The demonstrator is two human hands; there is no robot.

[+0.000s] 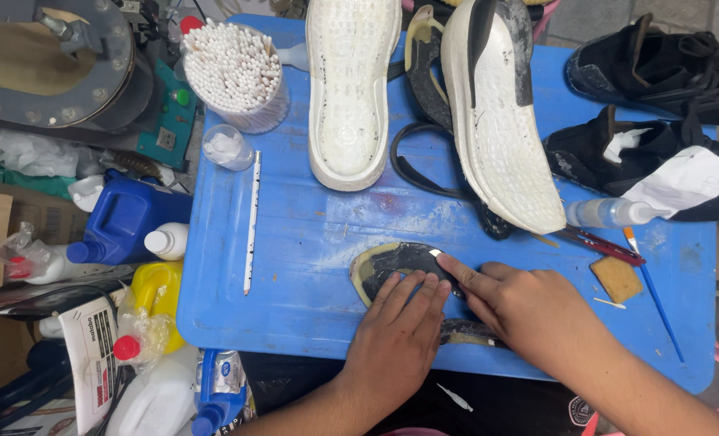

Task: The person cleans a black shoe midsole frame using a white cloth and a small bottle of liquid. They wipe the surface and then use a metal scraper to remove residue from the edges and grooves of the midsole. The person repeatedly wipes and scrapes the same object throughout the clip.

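Head view: both hands, left hand (396, 339) and right hand (521, 311), press flat on a thin, flexible-looking black outsole piece (396, 265) on the blue counter (295, 242), best pinched at its edge.

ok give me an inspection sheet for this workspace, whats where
surface: blue plastic table top, scuffed and stained
job's things: black sole piece lying flat near the front edge
clutter: two white midsoles, tub of cotton swabs, squeeze bottle, sponge, blue-handled brush, white pencil
hands: left hand pressing flat on the sole piece; right hand beside it, fingertip on its edge
cables: nothing seen
surroundings: black shoes at right, blue jug and yellow bottle at left
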